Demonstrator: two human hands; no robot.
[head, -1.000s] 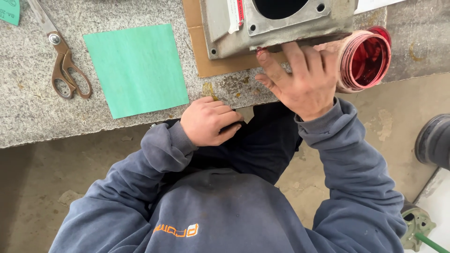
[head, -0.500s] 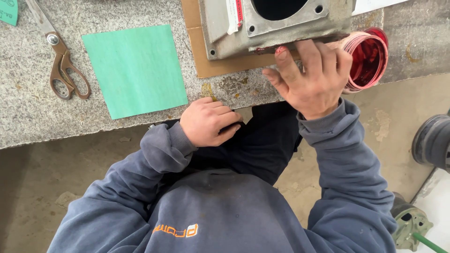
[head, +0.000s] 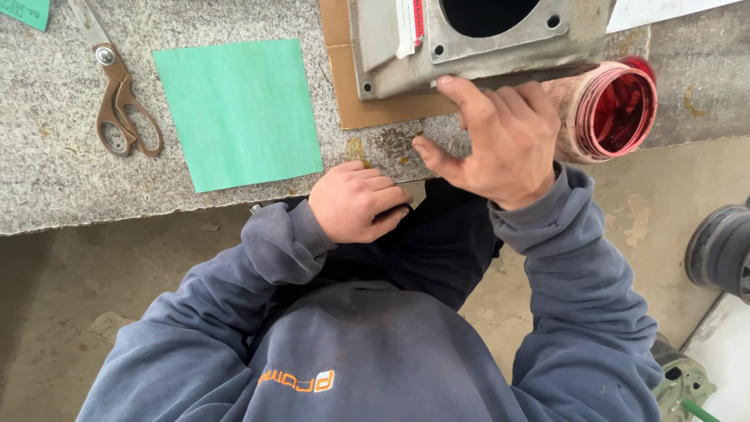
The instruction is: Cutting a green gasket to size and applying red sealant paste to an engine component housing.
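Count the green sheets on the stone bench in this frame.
2. A large green square sheet lies flat left of the cardboard, beside the scissors. A second green piece is cut off at the top-left corner; more may lie outside the frame.

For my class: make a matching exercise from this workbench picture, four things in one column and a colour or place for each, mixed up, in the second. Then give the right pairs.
Things:
1. scissors
2. square sheet
3. open jar
4. metal housing

Descriptions:
A. red inside, lying on its side at the bench edge
B. green, flat on the stone bench
C. grey, with a large round hole, on brown cardboard
D. brown handles, left of the green sheet

Pairs: 1-D, 2-B, 3-A, 4-C
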